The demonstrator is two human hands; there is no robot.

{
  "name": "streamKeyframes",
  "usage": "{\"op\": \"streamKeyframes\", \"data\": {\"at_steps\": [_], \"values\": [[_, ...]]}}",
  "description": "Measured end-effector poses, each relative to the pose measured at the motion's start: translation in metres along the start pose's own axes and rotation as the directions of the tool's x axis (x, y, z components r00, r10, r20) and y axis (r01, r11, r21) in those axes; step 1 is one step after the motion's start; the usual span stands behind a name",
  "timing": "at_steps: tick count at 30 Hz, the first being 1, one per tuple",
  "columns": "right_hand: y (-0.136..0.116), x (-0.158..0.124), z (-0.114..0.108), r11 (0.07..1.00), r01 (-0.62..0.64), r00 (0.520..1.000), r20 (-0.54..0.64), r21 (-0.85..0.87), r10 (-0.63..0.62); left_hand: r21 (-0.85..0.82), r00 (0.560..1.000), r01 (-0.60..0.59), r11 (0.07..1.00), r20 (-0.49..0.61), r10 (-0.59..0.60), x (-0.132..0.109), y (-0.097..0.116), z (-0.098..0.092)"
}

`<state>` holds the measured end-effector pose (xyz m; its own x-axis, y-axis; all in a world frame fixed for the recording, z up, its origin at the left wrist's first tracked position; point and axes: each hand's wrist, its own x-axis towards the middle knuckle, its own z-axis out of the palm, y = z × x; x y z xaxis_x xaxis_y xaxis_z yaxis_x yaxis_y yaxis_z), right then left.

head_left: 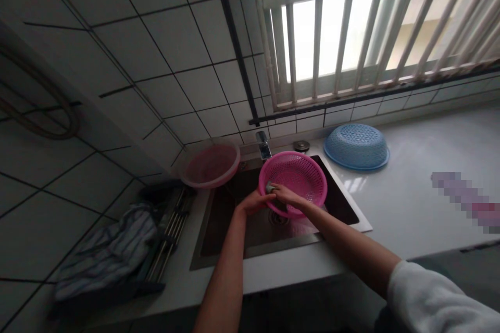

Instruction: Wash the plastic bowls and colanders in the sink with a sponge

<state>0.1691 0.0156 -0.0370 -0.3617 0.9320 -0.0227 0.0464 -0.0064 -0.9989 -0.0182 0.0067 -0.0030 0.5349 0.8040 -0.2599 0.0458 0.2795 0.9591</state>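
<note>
A round pink plastic colander (pixel 300 173) is tilted over the steel sink (pixel 258 242), its perforated inside towards me. My left hand (pixel 253 202) grips the colander's near left rim. My right hand (pixel 284 193) reaches over to the same side, its fingers closed around a small pale grey-green wad (pixel 269 187) pressed against the inner wall. Whether the wad is a cloth or a sponge, I cannot make out. Behind the colander stands the chrome faucet (pixel 263 145). The sink drain (pixel 278 217) shows below the colander's near edge.
A pale pink basin (pixel 213 165) rests at the sink's back left corner. On the right counter a blue basket (pixel 357 146) lies upside down. A metal drain cover (pixel 301 145) sits behind the sink. Left are a rack (pixel 167 237) and a striped cloth (pixel 113 250). A barred window is ahead.
</note>
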Motion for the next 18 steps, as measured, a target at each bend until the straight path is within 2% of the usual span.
{"op": "streamKeyframes", "data": {"at_steps": [2,4,6,8,11,13,15,18], "values": [[0.003,-0.007,-0.001,0.996,-0.078,0.985,0.156,0.043,0.070,0.021,1.000,0.007,1.000,-0.016,-0.006,0.000,0.000,0.000],[0.001,-0.011,-0.005,0.980,-0.152,0.963,0.242,0.125,0.119,0.017,1.000,-0.013,1.000,-0.021,0.014,0.000,0.001,0.004],[-0.004,-0.009,-0.008,0.967,-0.125,0.978,0.190,0.221,0.083,0.010,0.998,-0.056,0.998,-0.002,0.056,0.000,0.001,0.010],[-0.009,-0.006,-0.009,0.953,-0.014,0.999,0.037,0.303,0.003,0.018,0.997,-0.072,0.997,0.027,0.072,0.001,-0.001,0.017],[-0.015,-0.004,-0.009,0.949,0.070,0.991,-0.131,0.307,-0.030,-0.040,0.999,-0.040,0.998,0.034,0.041,0.003,-0.006,0.022],[-0.016,-0.005,-0.005,0.962,0.062,0.992,-0.123,0.265,-0.031,-0.138,0.998,-0.050,0.989,-0.029,0.047,0.007,-0.008,0.020],[-0.016,-0.006,0.001,0.975,0.058,0.998,-0.042,0.215,-0.050,-0.182,0.992,-0.041,0.982,-0.123,0.018,0.013,-0.008,0.018],[-0.011,-0.006,0.010,0.998,0.022,0.998,0.054,0.061,-0.025,-0.079,0.977,0.066,0.995,-0.198,-0.080,0.020,-0.003,0.015]]}}
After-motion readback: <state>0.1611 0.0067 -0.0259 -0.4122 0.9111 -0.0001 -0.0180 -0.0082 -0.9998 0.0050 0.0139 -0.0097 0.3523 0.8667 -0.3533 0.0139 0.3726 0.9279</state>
